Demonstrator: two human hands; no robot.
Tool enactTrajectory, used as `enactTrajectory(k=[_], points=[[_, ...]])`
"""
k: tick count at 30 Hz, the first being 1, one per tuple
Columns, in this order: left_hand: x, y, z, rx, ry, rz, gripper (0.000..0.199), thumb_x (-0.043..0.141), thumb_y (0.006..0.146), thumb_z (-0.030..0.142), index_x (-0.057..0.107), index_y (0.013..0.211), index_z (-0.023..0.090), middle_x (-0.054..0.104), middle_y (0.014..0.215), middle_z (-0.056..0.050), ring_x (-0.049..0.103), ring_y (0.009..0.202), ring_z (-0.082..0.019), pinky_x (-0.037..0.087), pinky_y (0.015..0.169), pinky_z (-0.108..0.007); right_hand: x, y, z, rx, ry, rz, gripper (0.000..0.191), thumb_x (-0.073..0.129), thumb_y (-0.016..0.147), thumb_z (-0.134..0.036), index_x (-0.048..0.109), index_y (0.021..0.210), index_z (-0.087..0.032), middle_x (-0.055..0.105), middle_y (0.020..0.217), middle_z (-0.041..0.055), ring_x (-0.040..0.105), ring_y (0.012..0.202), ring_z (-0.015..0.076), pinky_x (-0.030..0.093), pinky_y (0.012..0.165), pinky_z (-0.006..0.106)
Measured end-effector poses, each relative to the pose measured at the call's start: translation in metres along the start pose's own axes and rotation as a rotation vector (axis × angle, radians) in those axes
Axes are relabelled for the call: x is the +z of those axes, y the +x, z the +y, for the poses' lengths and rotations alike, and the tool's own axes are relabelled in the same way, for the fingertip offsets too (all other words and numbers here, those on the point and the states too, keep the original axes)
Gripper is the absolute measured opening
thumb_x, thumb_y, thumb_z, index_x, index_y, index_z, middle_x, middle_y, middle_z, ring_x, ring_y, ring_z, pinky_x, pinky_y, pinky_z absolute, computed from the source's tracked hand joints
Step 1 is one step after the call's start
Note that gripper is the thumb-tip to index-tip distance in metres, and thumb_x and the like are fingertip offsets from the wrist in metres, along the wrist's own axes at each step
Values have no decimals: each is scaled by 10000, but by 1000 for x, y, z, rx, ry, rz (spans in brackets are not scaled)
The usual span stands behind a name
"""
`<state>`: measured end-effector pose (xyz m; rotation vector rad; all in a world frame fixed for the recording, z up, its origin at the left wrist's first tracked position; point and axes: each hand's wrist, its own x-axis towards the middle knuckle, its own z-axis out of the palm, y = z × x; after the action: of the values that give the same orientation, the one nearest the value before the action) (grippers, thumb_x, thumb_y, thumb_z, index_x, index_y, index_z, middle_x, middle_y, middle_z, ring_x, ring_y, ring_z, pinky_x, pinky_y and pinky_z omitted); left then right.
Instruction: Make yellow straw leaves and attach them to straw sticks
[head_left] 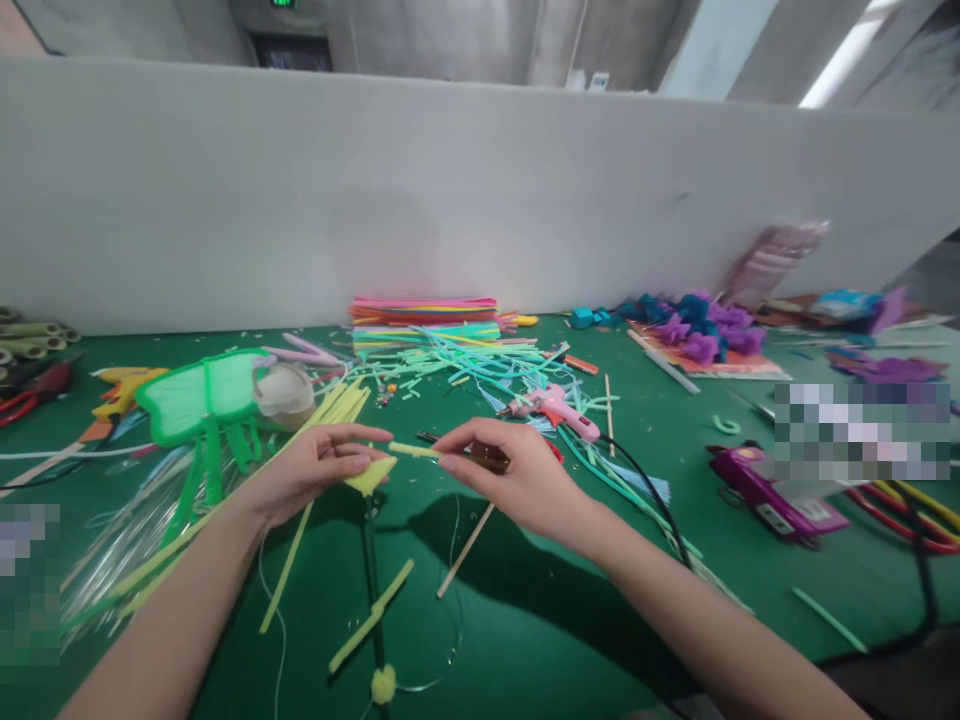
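In the head view, my left hand (330, 463) pinches a small pointed yellow piece (370, 476), fuzzy like pipe cleaner, between thumb and fingers. My right hand (517, 475) grips the end of a short yellow pipe cleaner (412, 451), whose other end points toward the left hand. Something dark lies under the right fingers, too hidden to name. Below the hands are a bent yellow pipe cleaner (373, 615) and a small yellow fuzzy ball (383, 685). A thin wooden stick (466, 550) lies below my right hand.
Bundled pipe cleaners (424, 312) sit at the back. A pink glue gun (559, 408) lies beyond my right hand. Leftward are a green fuzzy-edged shape (199, 398) and a yellow glue gun (118, 392). Purple flowers (705, 345) and a magenta device (772, 495) are rightward.
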<state>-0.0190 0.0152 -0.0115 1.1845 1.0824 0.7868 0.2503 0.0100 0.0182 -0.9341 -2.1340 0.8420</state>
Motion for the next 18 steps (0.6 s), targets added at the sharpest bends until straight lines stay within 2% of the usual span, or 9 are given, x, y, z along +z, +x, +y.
enactTrajectory(k=[4, 7, 9, 12, 16, 18], points=[[12, 9, 1, -5, 77, -26, 491, 758, 724, 309, 620, 1180, 193, 725, 1096, -136, 691, 949, -240, 547, 777, -312, 6, -5, -2, -247, -494, -23, 197, 470, 935, -196, 665, 937, -170, 658, 886, 72, 554, 809, 166, 398, 690, 293], [13, 16, 2, -11, 39, -12, 461, 775, 710, 290, 634, 1139, 198, 730, 1090, -117, 690, 951, -215, 537, 797, -288, 18, -7, 5, -360, -774, -73, 172, 485, 906, -151, 647, 849, -158, 625, 867, 80, 498, 805, 189, 334, 670, 322], [14, 20, 3, -12, 1, 33, 455, 777, 713, 284, 631, 1137, 205, 728, 1103, -99, 686, 959, -193, 524, 820, -273, 24, -7, 9, -380, -827, -70, 154, 497, 897, -150, 634, 829, -162, 605, 870, 73, 472, 810, 194, 303, 656, 328], [21, 24, 5, -17, 15, 70, 424, 756, 740, 315, 633, 1130, 202, 734, 1082, -89, 681, 963, -185, 511, 818, -265, 29, -6, 14, -335, -855, -28, 155, 493, 902, -153, 642, 862, -165, 594, 860, 73, 445, 810, 201, 283, 658, 339], [41, 25, 4, 61, 3, 51, 372, 571, 868, 468, 650, 1081, 174, 721, 1102, -119, 655, 1044, -236, 496, 855, -332, 28, -7, 15, -259, -788, -35, 160, 504, 910, -197, 659, 873, -182, 608, 848, 69, 445, 831, 208, 297, 677, 343], [50, 25, 1, 118, -9, 44, 388, 509, 899, 486, 637, 1099, 179, 703, 1144, -124, 635, 1091, -255, 470, 904, -371, 29, -8, 16, -241, -726, -10, 156, 510, 906, -210, 662, 877, -193, 620, 946, 80, 456, 912, 221, 322, 720, 345]])
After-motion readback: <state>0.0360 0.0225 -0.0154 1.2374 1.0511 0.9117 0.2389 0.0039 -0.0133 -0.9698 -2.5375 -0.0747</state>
